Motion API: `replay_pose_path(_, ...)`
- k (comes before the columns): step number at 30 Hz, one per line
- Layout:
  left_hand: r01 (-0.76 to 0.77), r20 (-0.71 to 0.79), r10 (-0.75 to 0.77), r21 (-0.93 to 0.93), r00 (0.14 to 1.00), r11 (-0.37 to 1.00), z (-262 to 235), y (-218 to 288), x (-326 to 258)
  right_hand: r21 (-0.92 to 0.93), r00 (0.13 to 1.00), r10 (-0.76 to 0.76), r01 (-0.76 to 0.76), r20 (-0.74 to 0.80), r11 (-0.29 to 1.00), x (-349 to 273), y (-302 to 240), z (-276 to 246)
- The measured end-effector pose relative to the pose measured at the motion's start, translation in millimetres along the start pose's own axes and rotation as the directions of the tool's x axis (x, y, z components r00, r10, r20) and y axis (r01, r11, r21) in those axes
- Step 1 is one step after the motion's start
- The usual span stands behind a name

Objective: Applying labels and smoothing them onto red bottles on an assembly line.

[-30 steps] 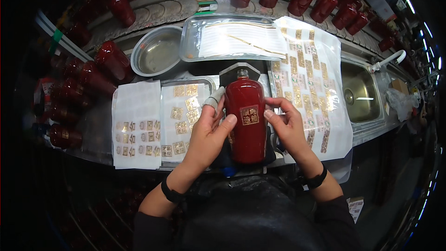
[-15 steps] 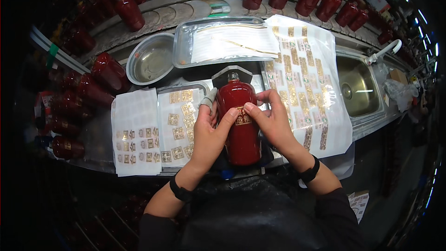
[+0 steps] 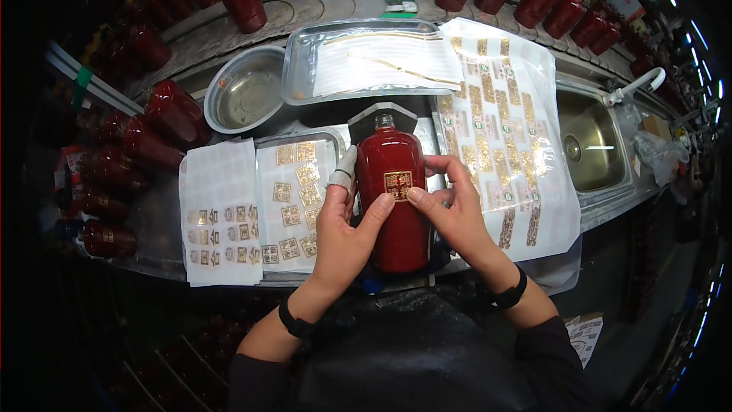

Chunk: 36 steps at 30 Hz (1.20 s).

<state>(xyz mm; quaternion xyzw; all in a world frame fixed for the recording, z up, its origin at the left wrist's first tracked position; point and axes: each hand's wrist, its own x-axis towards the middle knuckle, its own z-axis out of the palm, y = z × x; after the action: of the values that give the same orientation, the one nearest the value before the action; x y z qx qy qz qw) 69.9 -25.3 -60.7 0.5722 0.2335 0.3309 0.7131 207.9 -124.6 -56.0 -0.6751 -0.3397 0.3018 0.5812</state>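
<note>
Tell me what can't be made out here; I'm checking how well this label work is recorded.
Head view only:
- Red bottle: its back and sides are hidden by the left hand and right hand.
- Gold label: its edges are covered by fingertips, its pattern too small.
- Bottles at the rim: dark, bent by the fisheye.

A glossy red bottle (image 3: 393, 202) with a square gold label lies lengthwise, neck away, held between left hand (image 3: 343, 233) and right hand (image 3: 454, 214).

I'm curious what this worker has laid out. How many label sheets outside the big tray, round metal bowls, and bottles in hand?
label sheets: 3
round metal bowl: 1
red bottle: 1
Total: 5
</note>
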Motion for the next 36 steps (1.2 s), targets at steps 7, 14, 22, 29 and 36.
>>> replay_pose_path(7,-0.009,-0.019,0.009,-0.016,1.0,1.0,1.3,-2.1,-0.4,0.008,1.0,-0.004,0.004,-0.021,1.0,-0.2,6.4,1.5)
replay_pose_path(14,0.011,-0.031,-0.012,-0.01,0.999,1.0,1.7,-5.3,-1.1,0.01,0.999,0.024,-0.023,-0.024,1.0,-0.3,9.3,2.4)
replay_pose_path(22,-0.004,-0.052,0.003,-0.021,0.999,1.0,4.3,-5.0,-0.8,-0.043,0.999,-0.036,0.035,-0.04,0.998,1.0,10.6,2.4)
replay_pose_path(29,-0.003,-0.06,0.002,-0.024,0.998,1.0,4.5,-6.6,-1.0,0.035,1.0,0.004,-0.003,-0.031,0.999,0.0,5.5,4.1)
replay_pose_path(36,-0.01,-0.066,0.007,-0.038,0.998,0.999,6.0,-4.7,-0.6,0.015,0.999,0.003,-0.003,-0.035,1.0,1.6,6.7,3.8)
